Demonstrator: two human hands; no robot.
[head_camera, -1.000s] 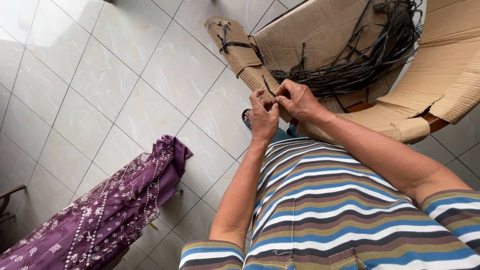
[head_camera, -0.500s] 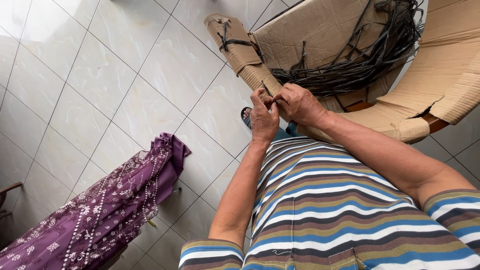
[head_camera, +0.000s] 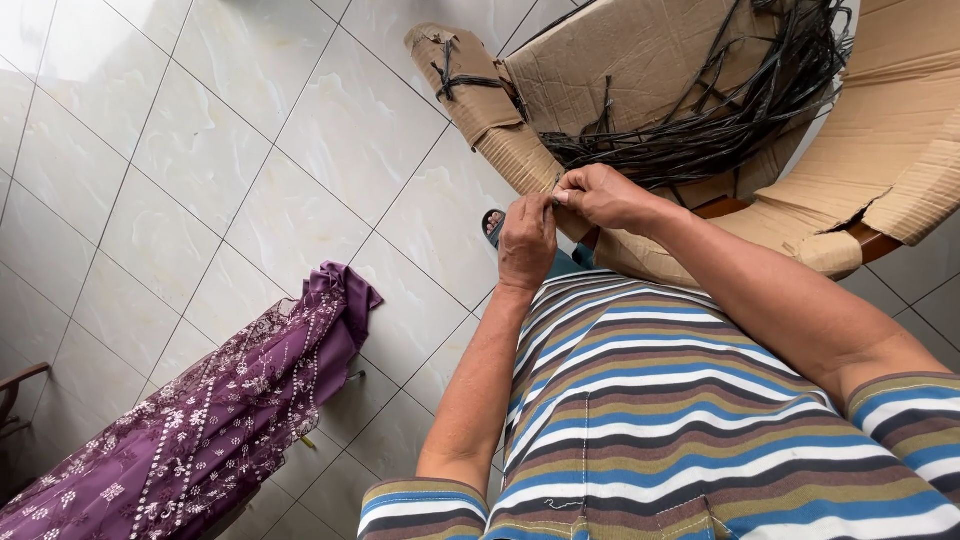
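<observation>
My left hand (head_camera: 527, 243) and my right hand (head_camera: 602, 197) meet fingertip to fingertip in front of my striped shirt (head_camera: 660, 400). Both pinch something small and thin between thumb and fingers; it is too small to name, perhaps a strip end. Just beyond the hands lies a tangled bundle of dark thin strips (head_camera: 720, 110) on brown cardboard (head_camera: 640, 60) draped over a chair.
White floor tiles (head_camera: 230, 130) fill the left. A purple embroidered cloth (head_camera: 210, 420) hangs over something at lower left. A dark wooden chair part (head_camera: 20, 385) shows at the far left edge. A sandalled foot (head_camera: 493, 225) peeks out under my left hand.
The hands stay together at the cardboard edge; the fingers have shifted slightly, the right hand rolling over the left fingertips.
</observation>
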